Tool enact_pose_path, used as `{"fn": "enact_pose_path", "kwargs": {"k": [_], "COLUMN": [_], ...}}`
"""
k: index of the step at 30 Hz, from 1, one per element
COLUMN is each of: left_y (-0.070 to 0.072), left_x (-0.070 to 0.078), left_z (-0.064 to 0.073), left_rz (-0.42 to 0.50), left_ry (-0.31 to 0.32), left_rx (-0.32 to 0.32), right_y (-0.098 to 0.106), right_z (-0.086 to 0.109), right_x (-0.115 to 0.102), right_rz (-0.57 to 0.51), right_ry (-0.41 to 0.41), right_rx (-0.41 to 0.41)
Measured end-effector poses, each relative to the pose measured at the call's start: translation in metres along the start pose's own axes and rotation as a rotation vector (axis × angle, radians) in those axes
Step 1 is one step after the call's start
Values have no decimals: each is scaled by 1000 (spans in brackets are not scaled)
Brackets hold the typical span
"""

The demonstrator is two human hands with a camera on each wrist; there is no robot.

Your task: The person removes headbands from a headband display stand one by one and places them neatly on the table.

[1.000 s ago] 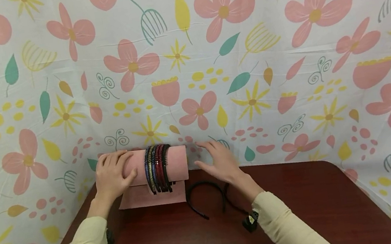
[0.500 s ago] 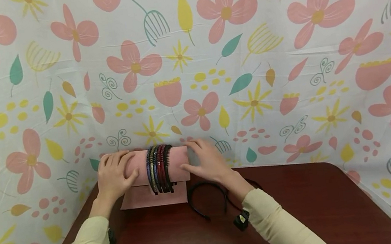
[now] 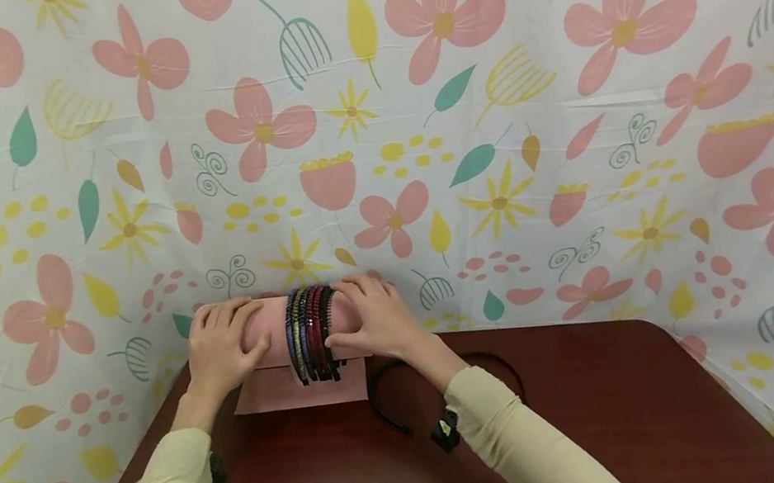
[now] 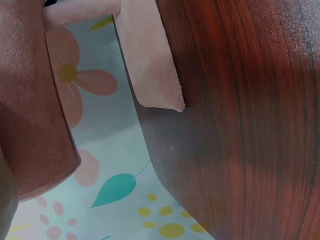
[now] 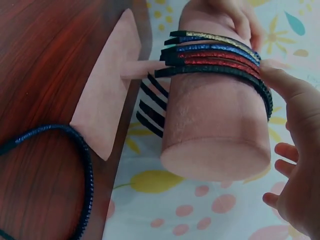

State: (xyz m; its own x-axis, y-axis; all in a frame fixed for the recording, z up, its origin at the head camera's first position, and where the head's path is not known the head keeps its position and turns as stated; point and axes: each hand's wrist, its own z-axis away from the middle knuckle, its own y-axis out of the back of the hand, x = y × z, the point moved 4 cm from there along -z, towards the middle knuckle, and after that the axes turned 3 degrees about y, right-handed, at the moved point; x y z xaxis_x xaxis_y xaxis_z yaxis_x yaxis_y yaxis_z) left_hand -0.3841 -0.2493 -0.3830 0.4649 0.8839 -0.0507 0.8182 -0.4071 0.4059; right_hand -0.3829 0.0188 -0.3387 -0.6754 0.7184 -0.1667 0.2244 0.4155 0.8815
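A pink headband stand (image 3: 271,332), a padded horizontal roll on a flat base (image 3: 300,392), stands at the back left of the table. Around the roll's middle sit several glittery headbands (image 5: 215,55) in gold, blue, red and black. My left hand (image 3: 222,341) grips the roll's left end, fingers over the top and thumb in front; only a sliver of it shows in the left wrist view. At the other end, my right hand (image 3: 378,318) spreads over the roll. One of its digits (image 5: 280,77) reaches to the headbands' edge in the right wrist view, while other fingertips stand clear below.
Dark headbands (image 5: 86,170) lie on the dark wooden table (image 3: 362,479), to the right of the stand and partly under my right forearm. A flower-patterned cloth (image 3: 367,111) hangs close behind the table and along its left side.
My right hand has moved left from beside the roll's right end onto the roll, up to the headbands. My left hand keeps its hold on the left end.
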Motion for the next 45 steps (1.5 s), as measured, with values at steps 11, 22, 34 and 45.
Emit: {"fn": "enact_pose_path", "kwargs": {"k": [11,22,34,45], "left_y": [-1,-2,1,0], "left_x": [1,1,1,0], "left_z": [-1,-2,0,-1], "left_rz": [3,10,11,5], "left_ry": [1,-12,4,-1], "left_rx": [-5,8,6,5], "right_y": [-11,-21,-20,-11], "right_z": [-8,-11,-8,4], "right_x": [-5,1,8,21], "right_rz": [18,30,77,21], "right_ry": [-15,-31,-1,3], "right_rx": [-75,-82,-49,-23]}}
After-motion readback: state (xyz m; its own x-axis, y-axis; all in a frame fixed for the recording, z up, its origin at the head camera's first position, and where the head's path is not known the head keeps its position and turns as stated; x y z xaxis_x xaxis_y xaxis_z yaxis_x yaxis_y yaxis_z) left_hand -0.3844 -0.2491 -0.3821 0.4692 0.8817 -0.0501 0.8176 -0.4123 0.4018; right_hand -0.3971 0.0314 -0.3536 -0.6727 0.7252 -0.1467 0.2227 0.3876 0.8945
